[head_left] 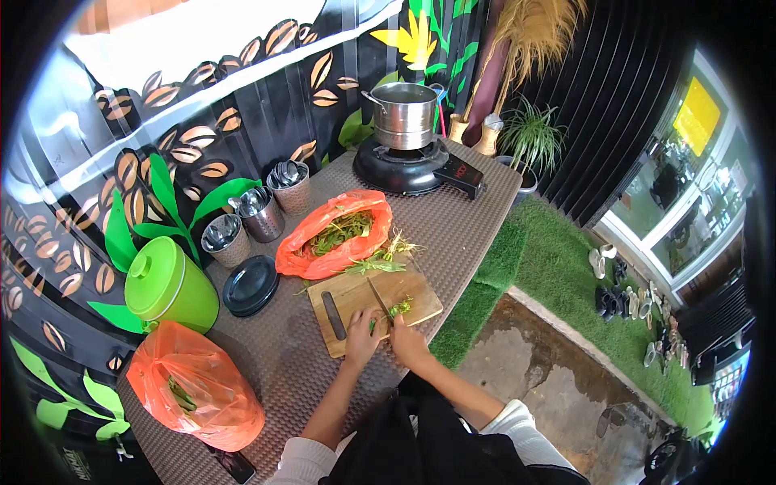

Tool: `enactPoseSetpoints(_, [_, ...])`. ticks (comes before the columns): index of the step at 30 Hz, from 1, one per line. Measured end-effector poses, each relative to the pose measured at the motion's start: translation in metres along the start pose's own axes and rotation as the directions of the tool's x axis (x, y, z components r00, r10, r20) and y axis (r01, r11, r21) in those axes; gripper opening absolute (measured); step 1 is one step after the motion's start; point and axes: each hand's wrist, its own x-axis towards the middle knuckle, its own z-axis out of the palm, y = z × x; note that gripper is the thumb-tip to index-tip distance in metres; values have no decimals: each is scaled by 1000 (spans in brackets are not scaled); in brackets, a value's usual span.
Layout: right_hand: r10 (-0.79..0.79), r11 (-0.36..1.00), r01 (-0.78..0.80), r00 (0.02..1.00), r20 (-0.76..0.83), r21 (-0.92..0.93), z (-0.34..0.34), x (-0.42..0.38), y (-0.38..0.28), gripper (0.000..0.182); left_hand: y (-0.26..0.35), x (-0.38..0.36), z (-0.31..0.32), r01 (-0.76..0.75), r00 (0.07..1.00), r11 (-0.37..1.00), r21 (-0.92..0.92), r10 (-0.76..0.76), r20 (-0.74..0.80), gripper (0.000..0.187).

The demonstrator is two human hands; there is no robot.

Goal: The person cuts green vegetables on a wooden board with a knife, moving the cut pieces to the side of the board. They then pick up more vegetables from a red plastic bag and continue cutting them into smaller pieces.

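A wooden cutting board (412,293) with a dark slot handle lies on the brown woven-textured table. My right hand (407,339) is closed round the handle of a knife (378,294), whose blade points away over the board. Just left of it, my left hand (364,330) has its fingers curled on a bit of green leaves, mostly hidden under them. Chopped greens (400,307) lie right of the blade. Beyond the board, an open orange plastic bag (311,257) holds leafy greens (343,232), and some stems with roots (398,245) lie beside it.
A steel pot (404,121) stands on a black portable stove (402,171) at the table's far end. Left are cutlery cups (260,217), dark plates (250,284), a green lidded container (171,287) and a full orange bag (198,388). A phone (234,465) lies at the near edge.
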Motion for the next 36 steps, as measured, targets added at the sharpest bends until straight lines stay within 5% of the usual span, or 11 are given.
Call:
enactPoseSetpoints(20, [-111,994,112,994,-20,18,-4,10,3,24,4,-1,-3,-15,1000,999,41,14,14,20])
enactPoseSetpoints(36, [55,998,-56,998,19,16,4,-4,-13,27,10,0,-4,28,999,999,-39,-28,-18,14])
